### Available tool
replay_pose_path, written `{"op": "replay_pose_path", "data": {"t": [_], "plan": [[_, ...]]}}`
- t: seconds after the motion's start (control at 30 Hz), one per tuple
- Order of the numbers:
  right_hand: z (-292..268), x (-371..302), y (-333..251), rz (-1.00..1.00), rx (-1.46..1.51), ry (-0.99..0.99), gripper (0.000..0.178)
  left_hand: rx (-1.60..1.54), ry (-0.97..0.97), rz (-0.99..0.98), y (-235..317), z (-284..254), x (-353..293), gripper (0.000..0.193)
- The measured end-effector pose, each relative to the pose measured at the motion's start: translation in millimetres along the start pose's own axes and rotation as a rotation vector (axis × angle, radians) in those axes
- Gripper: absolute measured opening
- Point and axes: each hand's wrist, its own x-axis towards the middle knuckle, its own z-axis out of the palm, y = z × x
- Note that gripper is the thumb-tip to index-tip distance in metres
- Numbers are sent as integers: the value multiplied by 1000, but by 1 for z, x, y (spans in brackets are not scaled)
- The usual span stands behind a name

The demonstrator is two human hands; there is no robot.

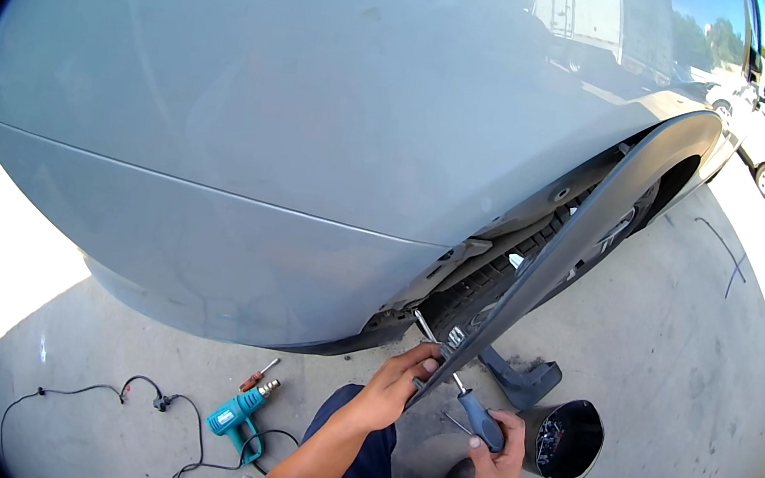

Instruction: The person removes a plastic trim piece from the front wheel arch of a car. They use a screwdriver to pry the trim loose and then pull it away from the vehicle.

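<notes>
A long grey wheel arch trim (553, 246) stands partly away from the silver car body (252, 123), with a gap between them. My left hand (394, 384) is closed around the lower end of this trim. In my right hand (500, 459) is a screwdriver (480, 420) with a blue-grey handle. Its shaft points up and left toward the trim's lower end, close to my left fingers; its tip is hidden behind the trim. A second thin metal shaft shows beside the handle, and I cannot make out what it belongs to. A shiny metal piece (424, 325) shows behind the trim.
On the concrete, left of my knees, lie a teal heat gun (232, 419) with a black cord (200, 438) and a red-handled screwdriver (255, 381). At right stand a dark bucket (590, 442) holding small parts and a dark mud flap (526, 384). Parked cars line the far right.
</notes>
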Motion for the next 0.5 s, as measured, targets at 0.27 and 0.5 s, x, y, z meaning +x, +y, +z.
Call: {"op": "replay_pose_path", "data": {"t": [0.27, 0.5], "plan": [[-9, -1, 13, 266, 341, -13, 34, 14, -12, 2, 8, 1, 1, 38], [-57, -12, 85, 479, 452, 186, 27, -124, 102, -170, 22, 1, 4, 44]]}}
